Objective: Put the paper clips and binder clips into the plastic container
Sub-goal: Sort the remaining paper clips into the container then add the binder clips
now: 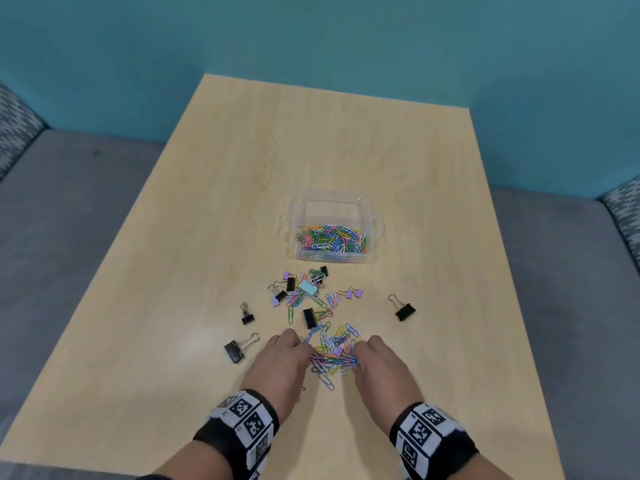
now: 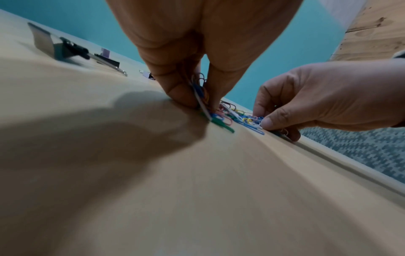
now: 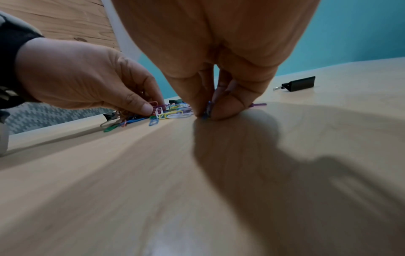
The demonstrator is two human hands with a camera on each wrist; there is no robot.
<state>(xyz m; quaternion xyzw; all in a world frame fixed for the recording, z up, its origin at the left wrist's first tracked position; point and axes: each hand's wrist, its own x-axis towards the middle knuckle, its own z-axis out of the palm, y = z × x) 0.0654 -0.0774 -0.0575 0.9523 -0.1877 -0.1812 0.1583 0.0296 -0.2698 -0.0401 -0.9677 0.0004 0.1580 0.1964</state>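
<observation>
A clear plastic container (image 1: 373,226) stands mid-table with many coloured paper clips inside. Nearer me a heap of coloured paper clips (image 1: 334,355) lies between my two hands. My left hand (image 1: 282,362) pinches a bunch of paper clips (image 2: 200,93) from the heap's left side, fingertips down on the table. My right hand (image 1: 379,363) pinches clips (image 3: 208,109) at the heap's right side. Black binder clips lie at left (image 1: 236,349), (image 1: 247,316) and at right (image 1: 404,310). More clips, purple, black and teal (image 1: 307,288), are scattered between heap and container.
The light wood table (image 1: 207,237) has bare surface on all sides of the clips. A teal wall (image 1: 311,36) stands behind it, and grey seating (image 1: 69,220) flanks both sides. Both wrists wear black bands with square markers (image 1: 242,424).
</observation>
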